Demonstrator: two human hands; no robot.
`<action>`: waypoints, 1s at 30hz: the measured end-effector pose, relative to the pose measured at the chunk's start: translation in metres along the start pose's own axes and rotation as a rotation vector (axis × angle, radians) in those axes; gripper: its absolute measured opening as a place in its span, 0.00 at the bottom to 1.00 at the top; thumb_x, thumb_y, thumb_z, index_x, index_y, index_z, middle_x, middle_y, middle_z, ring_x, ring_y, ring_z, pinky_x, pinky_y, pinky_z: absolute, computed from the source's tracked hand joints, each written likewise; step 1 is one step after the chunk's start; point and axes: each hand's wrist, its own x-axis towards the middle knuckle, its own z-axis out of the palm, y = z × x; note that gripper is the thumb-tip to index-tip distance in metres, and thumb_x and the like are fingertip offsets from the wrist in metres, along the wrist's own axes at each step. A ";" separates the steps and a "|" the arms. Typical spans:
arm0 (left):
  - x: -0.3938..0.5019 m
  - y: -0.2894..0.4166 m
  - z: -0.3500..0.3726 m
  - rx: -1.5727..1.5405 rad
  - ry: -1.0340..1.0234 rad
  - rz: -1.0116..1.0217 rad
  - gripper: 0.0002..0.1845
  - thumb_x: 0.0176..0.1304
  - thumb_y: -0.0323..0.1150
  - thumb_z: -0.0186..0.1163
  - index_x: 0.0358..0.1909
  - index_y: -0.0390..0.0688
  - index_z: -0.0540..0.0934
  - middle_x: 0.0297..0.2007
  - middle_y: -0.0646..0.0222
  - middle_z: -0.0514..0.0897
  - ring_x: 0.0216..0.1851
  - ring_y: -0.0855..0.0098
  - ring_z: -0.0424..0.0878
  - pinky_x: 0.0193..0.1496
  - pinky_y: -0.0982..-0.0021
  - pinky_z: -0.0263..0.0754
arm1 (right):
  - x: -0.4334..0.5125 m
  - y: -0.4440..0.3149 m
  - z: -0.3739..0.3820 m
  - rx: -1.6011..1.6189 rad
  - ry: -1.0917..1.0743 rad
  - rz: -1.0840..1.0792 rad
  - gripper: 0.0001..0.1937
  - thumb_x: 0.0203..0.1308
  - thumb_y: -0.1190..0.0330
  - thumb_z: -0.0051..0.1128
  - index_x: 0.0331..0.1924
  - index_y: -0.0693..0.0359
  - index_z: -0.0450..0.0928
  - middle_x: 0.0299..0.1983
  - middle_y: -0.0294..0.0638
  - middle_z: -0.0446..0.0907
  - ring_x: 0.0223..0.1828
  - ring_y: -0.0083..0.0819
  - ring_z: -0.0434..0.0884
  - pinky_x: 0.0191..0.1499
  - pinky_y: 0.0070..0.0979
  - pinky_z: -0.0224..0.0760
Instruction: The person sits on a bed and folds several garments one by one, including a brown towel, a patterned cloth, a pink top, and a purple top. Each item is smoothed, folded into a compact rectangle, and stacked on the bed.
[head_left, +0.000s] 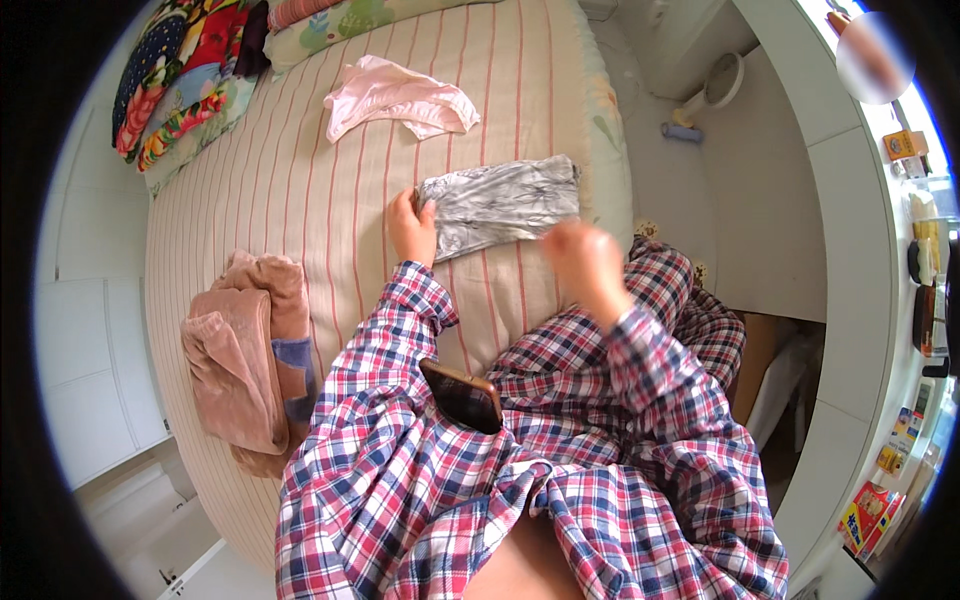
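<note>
A grey and white patterned cloth garment (499, 202), folded into a rough rectangle, lies on the striped bed sheet (352, 247). My left hand (414, 229) grips its left edge, the thumb on top of the cloth. At the lower right corner is my right hand (589, 259), blurred and with curled fingers; whether it pinches any cloth is unclear. Farther up the bed lies a pale pink pair of underpants (397, 97), spread loosely. A smartphone (463, 397) with a dark screen is propped on the plaid clothing at my lap.
Folded pinkish-brown plush clothing (247, 360) lies at the left of the bed. Floral bedding (187, 75) is piled at the far left corner. On the right, a long white ledge (844, 300) carries several packages, including a red box (870, 517). A white round-headed object (724, 79) stands beyond the bed.
</note>
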 end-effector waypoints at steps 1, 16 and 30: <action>-0.005 0.004 -0.002 -0.185 -0.024 -0.185 0.20 0.60 0.37 0.65 0.49 0.36 0.75 0.47 0.59 0.79 0.48 0.63 0.76 0.53 0.64 0.70 | 0.021 0.007 -0.008 -0.012 0.126 0.171 0.16 0.55 0.58 0.64 0.36 0.63 0.81 0.29 0.49 0.82 0.32 0.45 0.83 0.36 0.39 0.76; 0.020 0.013 -0.048 -0.703 -0.266 -0.569 0.16 0.58 0.29 0.67 0.45 0.33 0.75 0.38 0.63 0.83 0.38 0.74 0.81 0.42 0.72 0.75 | 0.056 0.056 0.038 0.053 0.111 0.253 0.11 0.51 0.78 0.57 0.41 0.65 0.77 0.45 0.51 0.76 0.45 0.49 0.76 0.49 0.37 0.72; 0.008 0.029 -0.014 0.527 -0.397 0.391 0.34 0.61 0.50 0.57 0.66 0.44 0.65 0.70 0.58 0.58 0.72 0.55 0.51 0.70 0.44 0.43 | 0.163 -0.034 0.106 -0.081 -0.227 -0.432 0.19 0.52 0.77 0.49 0.50 0.63 0.76 0.64 0.42 0.65 0.53 0.51 0.72 0.52 0.39 0.74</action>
